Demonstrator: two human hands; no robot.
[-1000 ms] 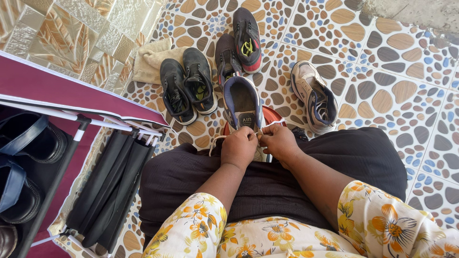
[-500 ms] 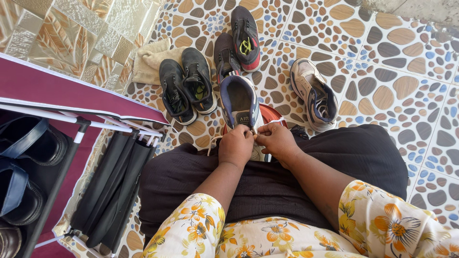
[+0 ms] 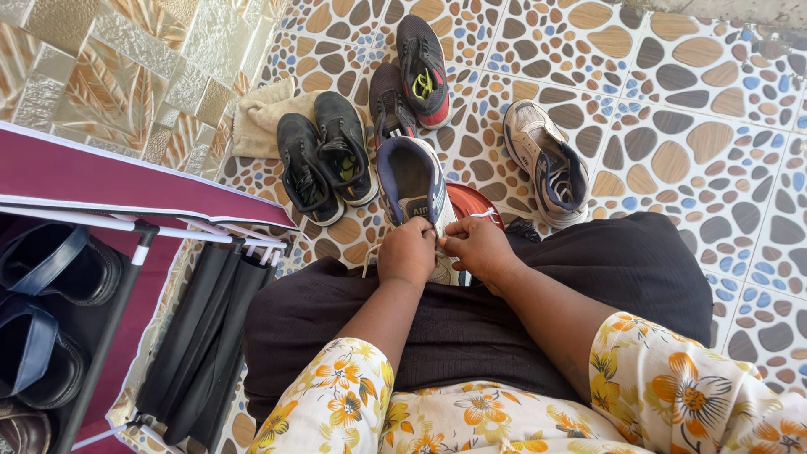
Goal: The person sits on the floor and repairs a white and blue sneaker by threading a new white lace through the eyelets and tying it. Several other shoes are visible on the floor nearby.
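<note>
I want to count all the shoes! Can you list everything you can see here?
White shoe: 1, white with blue lining, on the lap, held by both hands.
Black shoes: 2, black, on the floor beside the cloth.
Dark shoes: 2, dark with red, on the floor at the top.
Grey shoe: 1, grey and white, on the floor to the right.
Cloth: 1, beige, by the wall.
Rack: 1, maroon, at left, with dark shoes inside.
Floor: pebble-pattern tiles.
Left hand: on the white shoe.
Right hand: pinching a white lace.
</note>
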